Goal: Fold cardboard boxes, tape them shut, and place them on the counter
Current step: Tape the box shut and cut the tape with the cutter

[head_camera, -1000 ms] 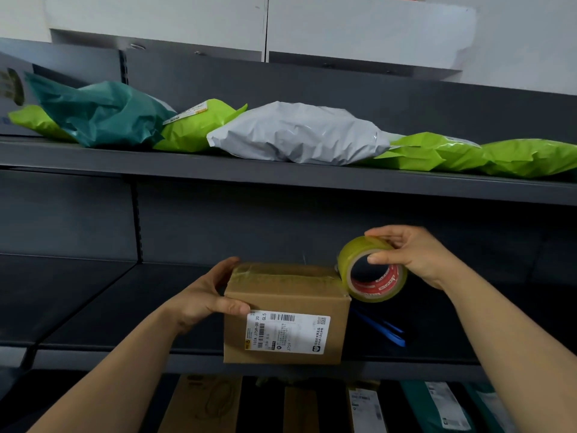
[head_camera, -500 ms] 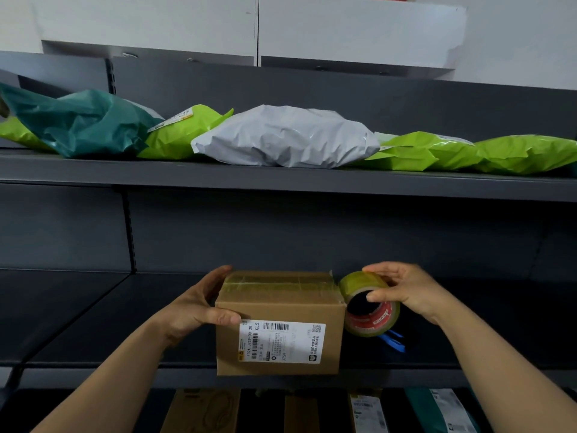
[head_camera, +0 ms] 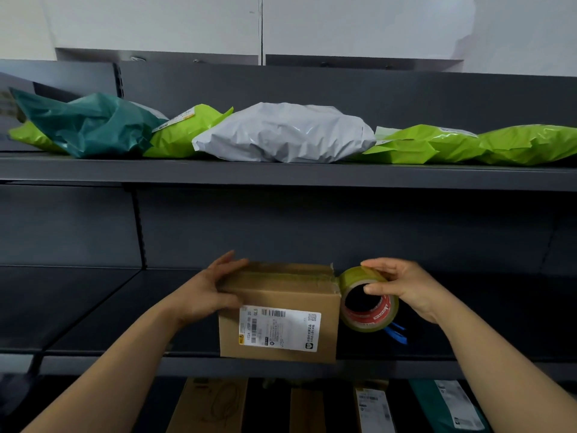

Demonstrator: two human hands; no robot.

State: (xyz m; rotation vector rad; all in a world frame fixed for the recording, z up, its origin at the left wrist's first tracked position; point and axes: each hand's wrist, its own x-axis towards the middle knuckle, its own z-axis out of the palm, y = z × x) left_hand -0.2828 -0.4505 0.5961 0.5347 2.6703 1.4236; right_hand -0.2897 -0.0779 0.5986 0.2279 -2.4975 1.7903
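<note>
Head view looks at a dark metal shelf unit, with the cardboard box (head_camera: pixel 278 310) low in the middle of the frame, standing on the front lip of the middle shelf (head_camera: pixel 93 307). Its white shipping label (head_camera: pixel 279 328) faces the camera, and a yellowish strip of tape runs along its closed top.

At 9 o'clock of the box, the left hand (head_camera: pixel 206 292) grips the upper left corner. Its fingers (head_camera: pixel 231 264) reach over the top edge while the thumb presses the front face just left of the label, so the corner sits clamped between them.

At 3 o'clock of the box, the tape roll (head_camera: pixel 368 301) stands on edge, touching the box's upper right corner, its red-printed core open toward the camera. The right hand (head_camera: pixel 402 289) pinches it, with the fingers (head_camera: pixel 374 265) curled over the top of the roll and the thumb hooked into the core. The roll's tape meets the strip on the box top at that corner.

A blue object (head_camera: pixel 396 334) lies on the shelf at 5 o'clock of the roll, partly hidden behind it; what it is cannot be told.

On the upper shelf (head_camera: pixel 281 175), at 12 o'clock, lies a row of plastic mailer bags: a grey bag (head_camera: pixel 284 132) in the middle, a teal bag (head_camera: pixel 87 123) toward 10 o'clock, and lime-green bags (head_camera: pixel 437 145) on either side. Below, at 6 o'clock, labelled parcels (head_camera: pixel 212 407) stand on the lower shelf.
</note>
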